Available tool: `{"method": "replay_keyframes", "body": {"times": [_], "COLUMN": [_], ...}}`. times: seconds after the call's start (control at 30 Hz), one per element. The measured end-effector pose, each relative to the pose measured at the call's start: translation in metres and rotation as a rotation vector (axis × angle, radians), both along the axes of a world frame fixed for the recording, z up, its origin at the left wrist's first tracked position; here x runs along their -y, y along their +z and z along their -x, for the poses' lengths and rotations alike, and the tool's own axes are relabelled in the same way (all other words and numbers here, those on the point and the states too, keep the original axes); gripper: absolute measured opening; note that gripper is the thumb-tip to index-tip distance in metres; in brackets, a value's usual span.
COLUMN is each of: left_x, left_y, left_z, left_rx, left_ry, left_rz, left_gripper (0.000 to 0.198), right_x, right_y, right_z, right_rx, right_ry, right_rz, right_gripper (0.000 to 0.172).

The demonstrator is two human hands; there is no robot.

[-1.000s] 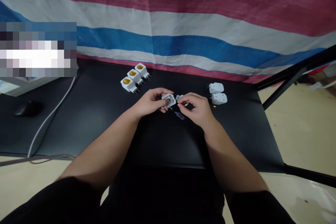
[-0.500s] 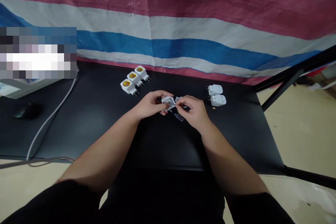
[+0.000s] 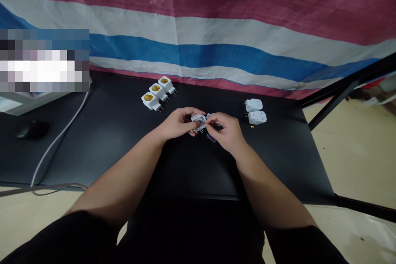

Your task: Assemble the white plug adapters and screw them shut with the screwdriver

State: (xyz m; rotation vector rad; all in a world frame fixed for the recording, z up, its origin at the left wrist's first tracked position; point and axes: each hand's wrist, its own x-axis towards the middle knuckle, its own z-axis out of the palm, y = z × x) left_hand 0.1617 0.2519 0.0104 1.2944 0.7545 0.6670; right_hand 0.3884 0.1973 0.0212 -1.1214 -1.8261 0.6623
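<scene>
Both forearms reach in from the near corners of the desk (image 3: 108, 152) and meet at its middle, elbows wide, wrists angled inward. The left hand (image 3: 177, 123) curls around a white plug housing (image 3: 198, 123), gripping it from the side, while the right hand (image 3: 224, 130) comes in against it with its fingertips (image 3: 206, 120) pinched together on something too small to make out. A second white piece (image 3: 209, 116) lies just beyond the right hand, and a small translucent purplish part (image 3: 211, 138) sits just below it. Beyond the left hand stand three white lamp-socket adapters (image 3: 157, 92); beyond the right, two white plugs (image 3: 255, 111).
</scene>
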Motion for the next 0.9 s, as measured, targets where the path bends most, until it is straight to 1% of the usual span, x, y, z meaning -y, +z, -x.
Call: {"method": "replay_keyframes", "body": {"times": [0.13,0.3,0.47,0.7,0.9], "left_x": [0.001,0.004,0.006,0.007,0.008], "left_y": [0.001,0.004,0.006,0.01,0.011], "left_z": [-0.001,-0.003,-0.004,-0.005,-0.005], "left_rx": [0.0,-0.016,-0.03,-0.059,-0.064], "left_ry": [-0.005,-0.013,-0.009,-0.009,-0.018], "left_rz": [-0.029,-0.071,-0.101,-0.099,-0.107], "left_gripper": [0.048,0.043,0.042,0.044,0.042], "right_x": [0.001,0.002,0.004,0.006,0.005], "right_y": [0.002,0.003,0.002,0.002,-0.001], "right_z": [0.002,0.004,0.008,0.011,0.011], "right_rx": [0.067,0.091,0.127,0.047,0.007], "right_ry": [-0.033,-0.017,-0.053,-0.111,-0.124], "right_rz": [0.02,-0.017,-0.027,0.068,0.155], "right_gripper": [0.012,0.014,0.017,0.014,0.011]}}
